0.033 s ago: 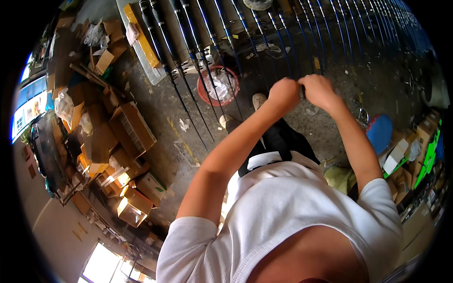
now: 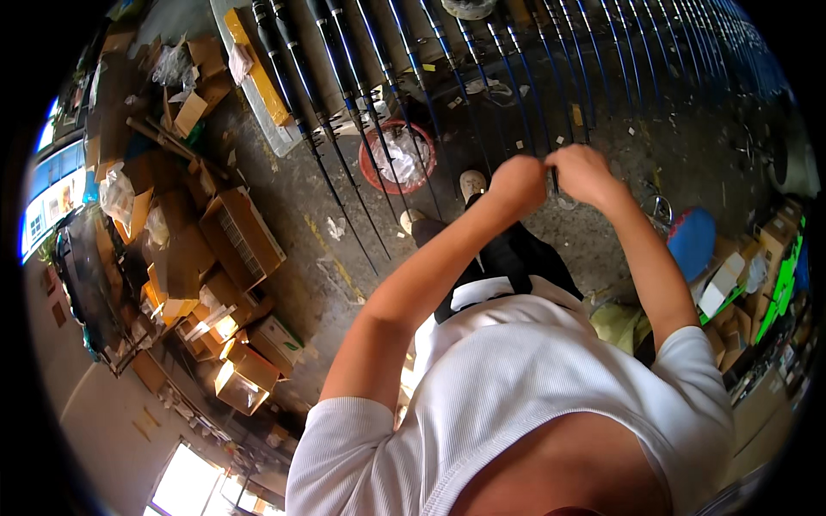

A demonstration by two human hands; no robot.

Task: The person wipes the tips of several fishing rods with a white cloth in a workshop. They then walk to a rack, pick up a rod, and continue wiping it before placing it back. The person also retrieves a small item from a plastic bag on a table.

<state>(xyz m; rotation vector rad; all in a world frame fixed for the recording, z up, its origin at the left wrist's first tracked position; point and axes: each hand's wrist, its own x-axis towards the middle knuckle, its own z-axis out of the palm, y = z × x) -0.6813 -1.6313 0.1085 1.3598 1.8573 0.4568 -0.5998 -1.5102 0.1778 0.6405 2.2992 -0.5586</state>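
Both my hands meet in front of me over the floor, knuckles up and fingers closed. My left hand (image 2: 519, 185) and my right hand (image 2: 585, 172) pinch at the thin lower part of a blue-and-black fishing rod (image 2: 527, 84). That rod runs down from the row to the point where my fingertips touch, and a short dark piece of it shows just below them. My fingertips are partly hidden, so any small piece between them cannot be made out. Similar fishing rods (image 2: 353, 103) hang side by side across the top, their thin ends toward me.
A red basket (image 2: 368, 170) with white scraps stands on the floor left of my feet. Cardboard boxes (image 2: 245, 236) pile up along the left. On the right are a blue round seat (image 2: 691, 243) and more cartons (image 2: 779, 230). A long yellow box (image 2: 258, 69) lies at upper left.
My two hands have moved together a little toward my body, along the rod. They stay closed and close together. The surroundings look the same.
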